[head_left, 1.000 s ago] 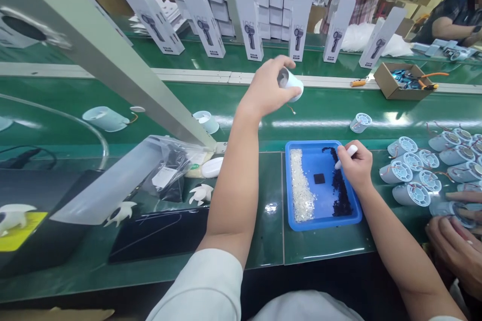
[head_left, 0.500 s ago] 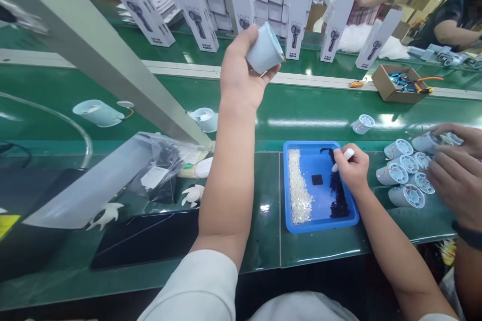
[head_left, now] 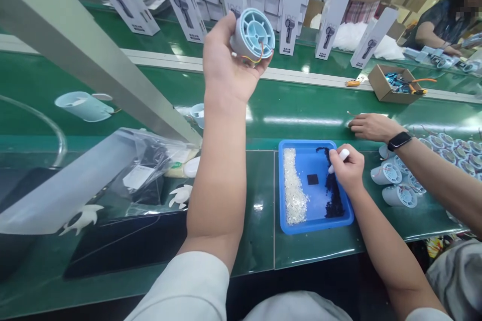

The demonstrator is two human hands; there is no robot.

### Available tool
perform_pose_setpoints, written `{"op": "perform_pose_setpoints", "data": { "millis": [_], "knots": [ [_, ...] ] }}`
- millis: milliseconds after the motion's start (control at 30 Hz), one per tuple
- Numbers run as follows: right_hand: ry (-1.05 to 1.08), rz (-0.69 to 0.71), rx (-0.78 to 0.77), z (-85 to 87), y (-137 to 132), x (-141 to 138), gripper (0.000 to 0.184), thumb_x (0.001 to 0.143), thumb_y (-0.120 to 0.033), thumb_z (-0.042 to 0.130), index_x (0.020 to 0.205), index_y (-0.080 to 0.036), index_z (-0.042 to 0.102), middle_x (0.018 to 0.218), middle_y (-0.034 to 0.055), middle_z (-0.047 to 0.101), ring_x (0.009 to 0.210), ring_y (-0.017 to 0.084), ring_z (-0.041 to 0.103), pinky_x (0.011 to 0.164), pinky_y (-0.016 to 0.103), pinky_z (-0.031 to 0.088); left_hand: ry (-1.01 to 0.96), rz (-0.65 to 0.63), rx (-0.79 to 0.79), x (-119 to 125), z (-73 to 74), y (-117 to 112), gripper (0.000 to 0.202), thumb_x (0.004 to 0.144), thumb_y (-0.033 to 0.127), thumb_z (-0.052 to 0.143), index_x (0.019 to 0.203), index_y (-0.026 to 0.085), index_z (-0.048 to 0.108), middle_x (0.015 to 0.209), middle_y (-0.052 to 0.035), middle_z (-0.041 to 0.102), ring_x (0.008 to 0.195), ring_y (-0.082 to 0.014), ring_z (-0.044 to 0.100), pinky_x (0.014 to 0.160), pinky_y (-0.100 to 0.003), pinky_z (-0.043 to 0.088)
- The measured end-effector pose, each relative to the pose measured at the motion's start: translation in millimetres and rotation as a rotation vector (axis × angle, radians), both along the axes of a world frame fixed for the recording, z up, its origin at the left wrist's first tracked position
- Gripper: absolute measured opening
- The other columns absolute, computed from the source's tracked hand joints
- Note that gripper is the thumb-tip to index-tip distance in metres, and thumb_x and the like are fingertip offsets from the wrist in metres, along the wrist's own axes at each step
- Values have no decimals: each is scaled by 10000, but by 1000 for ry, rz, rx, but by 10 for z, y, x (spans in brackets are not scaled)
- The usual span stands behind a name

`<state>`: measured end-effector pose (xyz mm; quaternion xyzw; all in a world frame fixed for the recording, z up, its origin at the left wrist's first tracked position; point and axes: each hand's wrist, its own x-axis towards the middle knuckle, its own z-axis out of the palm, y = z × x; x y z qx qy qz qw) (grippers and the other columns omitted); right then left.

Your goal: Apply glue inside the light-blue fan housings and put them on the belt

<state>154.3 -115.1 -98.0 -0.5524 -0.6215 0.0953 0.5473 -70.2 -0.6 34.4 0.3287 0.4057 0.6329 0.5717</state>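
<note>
My left hand (head_left: 228,67) is raised over the bench, its fingers wrapped round a light blue round plastic housing (head_left: 259,30). The housing's spoked end faces me, with thin red and yellow wires hanging from it. Low at the right, my right hand (head_left: 352,173) grips a white pen-shaped tool (head_left: 343,154). Its tip is over the right side of a blue tray (head_left: 316,228), by a strip of small black pieces (head_left: 334,203). Small whitish pieces (head_left: 295,193) lie along the tray's left side. Between them sits a black square (head_left: 312,179).
A co-worker's hand (head_left: 371,127) with a dark watch reaches in from the right, above several similar housings (head_left: 401,195). A cardboard box (head_left: 391,91) holds blue parts and pliers. A slanted grey post (head_left: 113,60) crosses the left, near a clear plastic bag (head_left: 139,160).
My left hand has turned the housing so its spoked end shows. The co-worker's hand has moved left across the bench, and the single housing that stood there is no longer seen.
</note>
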Motion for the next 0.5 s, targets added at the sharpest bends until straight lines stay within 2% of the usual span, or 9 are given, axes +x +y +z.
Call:
{"op": "perform_pose_setpoints", "data": {
  "millis": [100,200,267,367,500],
  "knots": [
    [-22,31,-16,6,-5,-11,295,768,-254,601,531,-229,427,468,-54,447,446,99,392,475,270,336,84,-4,11,17,-1,0,291,998,373,256,1177,273,462,1102,16,669,1261,-135,511,1016,-306,500],
    [-45,188,-47,23,-20,-29,266,782,-239,587,558,-233,445,504,-37,496,477,110,442,498,280,379,27,-38,30,40,-22,20,262,1000,354,244,1052,261,483,1106,22,663,1207,-110,553,969,-256,530],
    [-59,239,-62,36,-29,-36,274,790,-227,578,555,-236,439,518,-25,502,492,110,449,509,285,386,-23,-55,28,59,-43,40,217,989,342,284,954,253,479,1109,17,656,1175,-110,576,929,-245,552],
    [-36,167,-17,43,-33,-30,287,798,-228,570,549,-237,428,508,-24,491,488,106,435,509,287,375,-55,-50,41,86,-88,82,161,958,327,342,916,252,479,1137,-10,647,1192,-138,588,898,-274,570],
    [-11,33,10,28,-21,-18,287,779,-246,581,543,-229,420,481,-50,458,462,95,395,487,270,345,54,-30,59,119,-143,129,134,924,344,409,973,279,515,1042,-33,677,1200,-171,608,879,-312,582]
  ]
}}
